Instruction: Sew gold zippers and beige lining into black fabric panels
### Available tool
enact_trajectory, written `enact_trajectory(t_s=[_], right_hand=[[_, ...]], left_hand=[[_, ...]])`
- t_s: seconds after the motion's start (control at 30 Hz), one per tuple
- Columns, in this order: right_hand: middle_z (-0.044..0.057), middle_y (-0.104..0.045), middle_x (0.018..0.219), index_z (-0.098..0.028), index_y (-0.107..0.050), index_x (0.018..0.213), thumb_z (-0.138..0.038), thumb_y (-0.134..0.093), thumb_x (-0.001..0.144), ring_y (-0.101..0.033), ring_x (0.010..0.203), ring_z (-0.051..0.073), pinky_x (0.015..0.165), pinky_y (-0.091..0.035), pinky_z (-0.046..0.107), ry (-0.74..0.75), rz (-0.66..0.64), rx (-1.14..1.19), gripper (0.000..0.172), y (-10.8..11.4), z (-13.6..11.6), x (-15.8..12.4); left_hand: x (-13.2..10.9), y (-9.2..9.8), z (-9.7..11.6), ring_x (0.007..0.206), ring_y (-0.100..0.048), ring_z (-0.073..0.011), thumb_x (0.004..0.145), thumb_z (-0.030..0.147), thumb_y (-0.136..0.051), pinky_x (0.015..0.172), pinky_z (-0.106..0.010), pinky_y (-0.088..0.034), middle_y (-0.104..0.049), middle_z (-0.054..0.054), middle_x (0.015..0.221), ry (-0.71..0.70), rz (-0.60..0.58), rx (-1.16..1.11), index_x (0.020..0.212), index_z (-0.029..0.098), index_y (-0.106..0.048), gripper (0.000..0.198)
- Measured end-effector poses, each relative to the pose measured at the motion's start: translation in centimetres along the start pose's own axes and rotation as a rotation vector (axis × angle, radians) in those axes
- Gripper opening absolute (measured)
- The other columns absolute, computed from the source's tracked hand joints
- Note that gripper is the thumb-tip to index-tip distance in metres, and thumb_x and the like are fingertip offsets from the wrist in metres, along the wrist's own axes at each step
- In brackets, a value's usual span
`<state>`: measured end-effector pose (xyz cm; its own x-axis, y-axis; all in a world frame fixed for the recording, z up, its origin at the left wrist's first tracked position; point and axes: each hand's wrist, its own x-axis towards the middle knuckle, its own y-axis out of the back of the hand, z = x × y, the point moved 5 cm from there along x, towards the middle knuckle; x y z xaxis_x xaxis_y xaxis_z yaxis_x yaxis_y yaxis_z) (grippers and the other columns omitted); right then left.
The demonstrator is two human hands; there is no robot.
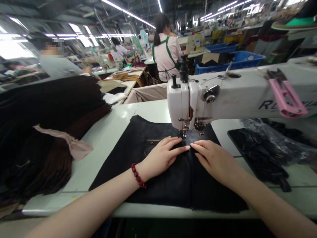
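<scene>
A black garment panel (158,185) lies flat under the needle and presser foot of a white sewing machine (178,102). A seam runs down the panel toward the table's front edge. My left hand (164,153) rests on the cloth left of the seam, fingers stretched toward the presser foot. Just beyond its fingers sits a zippered slit (155,141) in the panel. My right hand (210,155) lies on the cloth right of the seam, its fingertips close to the left index finger. Both hands press flat, with fingers extended.
A tall stack of dark cloth pieces (44,138) fills the left side. Black pieces and clear plastic (269,142) lie on the right. Pink thread snips (287,96) hang on the machine arm. A blue crate (247,59) stands behind; other people (165,56) sit farther back.
</scene>
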<state>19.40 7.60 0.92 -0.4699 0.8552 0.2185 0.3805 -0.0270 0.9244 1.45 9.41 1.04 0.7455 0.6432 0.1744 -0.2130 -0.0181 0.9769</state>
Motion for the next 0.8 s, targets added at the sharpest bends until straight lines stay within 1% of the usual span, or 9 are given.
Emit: enact_trajectory(t_s=[0.07, 0.17, 0.3, 0.4, 0.47, 0.57, 0.67, 0.73, 0.8], right_hand=[[0.008, -0.063, 0.113, -0.018, -0.062, 0.125, -0.02, -0.047, 0.096, -0.057, 0.105, 0.022, 0.094, -0.049, 0.04, -0.003, -0.023, 0.014, 0.033, 0.0, 0.4, 1.1], [0.008, -0.062, 0.105, -0.022, -0.064, 0.125, -0.021, -0.048, 0.096, -0.058, 0.097, 0.022, 0.087, -0.05, 0.038, 0.011, 0.003, 0.019, 0.034, 0.1, 0.6, 1.8], [0.007, -0.06, 0.093, -0.027, -0.066, 0.124, -0.025, -0.047, 0.097, -0.056, 0.087, 0.021, 0.077, -0.05, 0.036, 0.012, 0.049, 0.006, 0.033, -0.1, 0.9, 2.2], [0.007, -0.06, 0.096, -0.026, -0.067, 0.12, -0.026, -0.046, 0.098, -0.055, 0.091, 0.021, 0.079, -0.048, 0.036, 0.007, 0.055, 0.034, 0.031, -0.4, 1.0, 2.4], [0.008, -0.061, 0.098, -0.024, -0.067, 0.119, -0.025, -0.045, 0.098, -0.055, 0.093, 0.022, 0.082, -0.048, 0.038, 0.005, 0.037, 0.063, 0.031, -0.2, 0.8, 2.2], [0.007, -0.064, 0.1, -0.023, -0.067, 0.116, -0.025, -0.046, 0.098, -0.058, 0.095, 0.023, 0.087, -0.048, 0.042, -0.052, 0.013, 0.154, 0.029, 1.4, 0.5, 0.6], [0.005, -0.067, 0.101, -0.025, -0.067, 0.111, -0.037, -0.046, 0.098, -0.063, 0.093, 0.02, 0.086, -0.051, 0.038, -0.265, 0.053, 0.483, 0.027, 4.4, 1.1, -2.4], [0.005, -0.07, 0.101, -0.024, -0.065, 0.109, -0.048, -0.041, 0.098, -0.066, 0.09, 0.019, 0.083, -0.055, 0.035, -0.453, 0.126, 0.826, 0.036, 6.4, 2.0, -4.1], [0.008, -0.071, 0.103, -0.021, -0.064, 0.109, -0.056, -0.033, 0.098, -0.068, 0.09, 0.02, 0.082, -0.057, 0.035, -0.574, 0.237, 1.136, 0.048, 8.5, 2.8, -4.7]], left_hand=[[0.1, -0.2, 0.3, 0.135, -0.044, -0.0253, 0.094, 0.012, -0.05, 0.114, -0.049, -0.037, -0.043, -0.008, 0.149, -0.046, -0.041, 0.075, 0.14, 0.039, -0.047, 0.053], [0.2, -0.4, 0.3, 0.131, -0.049, -0.0276, 0.093, 0.011, -0.051, 0.11, -0.049, -0.042, -0.046, -0.011, 0.145, -0.038, -0.029, 0.14, 0.135, 0.032, -0.053, 0.047], [0.3, -0.5, -0.1, 0.129, -0.052, -0.0242, 0.095, 0.014, -0.049, 0.111, -0.047, -0.043, -0.051, -0.007, 0.143, 0.003, 0.04, 0.087, 0.13, 0.028, -0.056, 0.038], [0.4, -0.3, -0.8, 0.125, -0.054, -0.0194, 0.097, 0.02, -0.049, 0.112, -0.042, -0.043, -0.058, -0.004, 0.135, 0.098, 0.084, -0.039, 0.133, 0.025, -0.051, 0.037], [0.4, -0.2, -1.4, 0.122, -0.056, -0.0165, 0.098, 0.023, -0.049, 0.111, -0.038, -0.044, -0.062, -0.001, 0.131, 0.168, 0.096, -0.121, 0.132, 0.025, -0.052, 0.034], [0.3, -0.3, -1.5, 0.125, -0.054, -0.0148, 0.099, 0.021, -0.046, 0.113, -0.037, -0.042, -0.059, 0.003, 0.136, 0.145, 0.073, -0.142, 0.131, 0.031, -0.054, 0.034], [0.2, -0.6, -1.1, 0.129, -0.051, -0.0179, 0.097, 0.018, -0.045, 0.116, -0.042, -0.038, -0.053, 0.001, 0.143, 0.067, 0.051, -0.044, 0.137, 0.03, -0.05, 0.042], [0.2, -0.7, -0.8, 0.129, -0.05, -0.0206, 0.096, 0.016, -0.046, 0.116, -0.044, -0.039, -0.052, -0.002, 0.143, 0.038, 0.04, 0.025, 0.138, 0.026, -0.05, 0.044], [0.2, -0.7, -0.5, 0.127, -0.05, -0.022, 0.095, 0.016, -0.047, 0.114, -0.044, -0.041, -0.054, -0.004, 0.139, 0.017, 0.035, 0.065, 0.137, 0.024, -0.052, 0.043]])
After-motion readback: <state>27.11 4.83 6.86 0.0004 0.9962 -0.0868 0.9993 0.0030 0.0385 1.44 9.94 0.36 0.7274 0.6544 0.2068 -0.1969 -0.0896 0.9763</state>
